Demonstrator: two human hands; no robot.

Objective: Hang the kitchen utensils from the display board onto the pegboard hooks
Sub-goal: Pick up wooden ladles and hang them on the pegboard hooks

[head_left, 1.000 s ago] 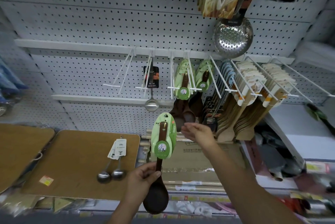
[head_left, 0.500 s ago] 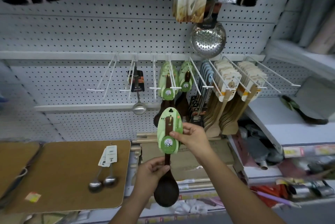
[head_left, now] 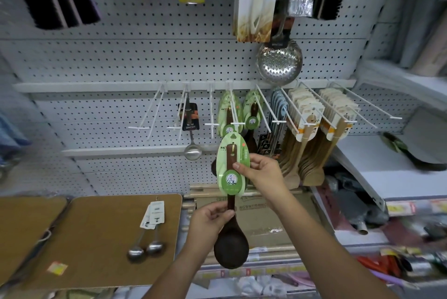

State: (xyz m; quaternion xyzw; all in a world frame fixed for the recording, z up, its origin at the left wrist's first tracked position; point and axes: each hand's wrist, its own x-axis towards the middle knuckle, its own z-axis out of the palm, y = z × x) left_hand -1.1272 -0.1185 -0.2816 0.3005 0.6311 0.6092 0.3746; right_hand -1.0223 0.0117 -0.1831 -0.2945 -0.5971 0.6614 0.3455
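Observation:
A dark wooden spoon (head_left: 231,248) with a green oval card stands upright in front of me. My left hand (head_left: 210,217) pinches its handle just above the bowl. My right hand (head_left: 262,173) pinches the right edge of the green card (head_left: 231,165). The card's top sits just below a white pegboard hook (head_left: 232,114) that carries more green-carded spoons. Two small steel ladles (head_left: 147,248) with white tags lie on the brown display board (head_left: 96,250) at lower left.
The pegboard (head_left: 121,61) has bare white hooks (head_left: 154,110) at left, one holding a steel ladle (head_left: 192,151). Wooden spatulas (head_left: 312,129) fill hooks at right. A perforated skimmer (head_left: 279,61) hangs above. A white shelf (head_left: 377,165) juts out at right. A cardboard box (head_left: 263,214) lies below.
My right hand has taken hold of the green card's edge. Both hands have raised the spoon toward the hooks with the other green-carded spoons.

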